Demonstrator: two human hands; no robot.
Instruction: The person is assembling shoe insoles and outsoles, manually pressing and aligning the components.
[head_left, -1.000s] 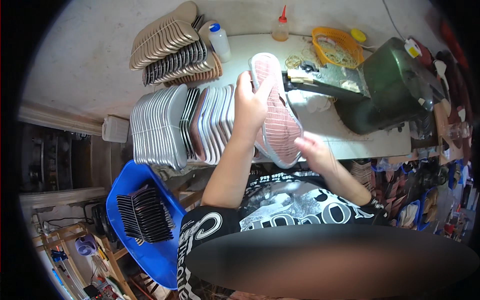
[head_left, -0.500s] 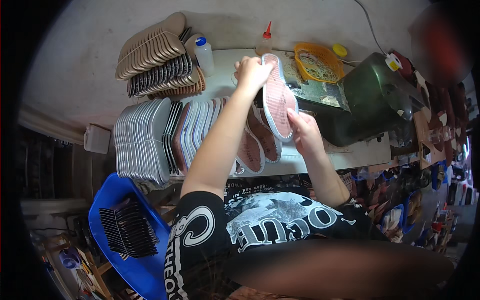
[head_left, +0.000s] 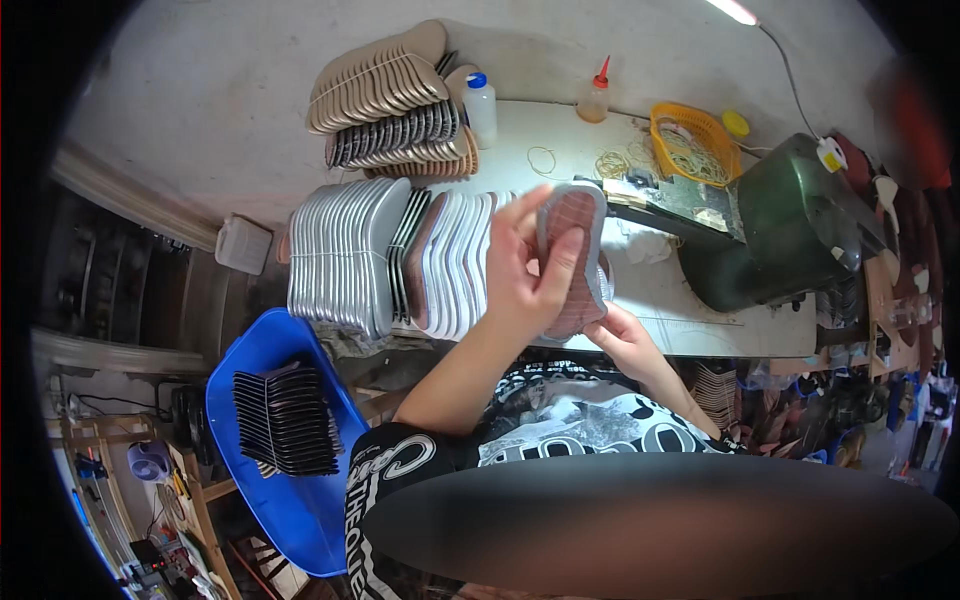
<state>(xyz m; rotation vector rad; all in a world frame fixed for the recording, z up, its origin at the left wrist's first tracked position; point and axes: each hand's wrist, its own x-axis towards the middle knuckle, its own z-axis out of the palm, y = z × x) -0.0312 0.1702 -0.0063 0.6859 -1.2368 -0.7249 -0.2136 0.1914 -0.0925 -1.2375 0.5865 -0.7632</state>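
Observation:
Over the front of the worktable I hold a pinkish-brown insole (head_left: pixel 578 290) with a pale grey edge, tilted upright. Its middle looks curved. My left hand (head_left: pixel 530 265) is closed around its upper part, thumb across the brown face and fingers behind. At the lower end, my right hand (head_left: pixel 630 342) pinches the edge. A pale ribbed edge shows behind the piece; whether a second insole is there I cannot tell. Left of my left hand stands a row of white-edged insoles (head_left: pixel 455 265), and beyond it a tied bundle of silver-edged soles (head_left: pixel 345 260).
Tied beige soles (head_left: pixel 375 85) and a blue-capped bottle (head_left: pixel 480 110) stand at the back left. Behind are a red-tipped bottle (head_left: pixel 593 100) and a yellow basket (head_left: pixel 695 145) of bands. A dark green machine (head_left: pixel 780 230) sits right. A blue tub (head_left: pixel 300 515) holds dark soles.
The insole has come down toward my body and turned, and now looks curved. My left hand has shifted to grip across its face. The whole view has swung, so the table appears farther right.

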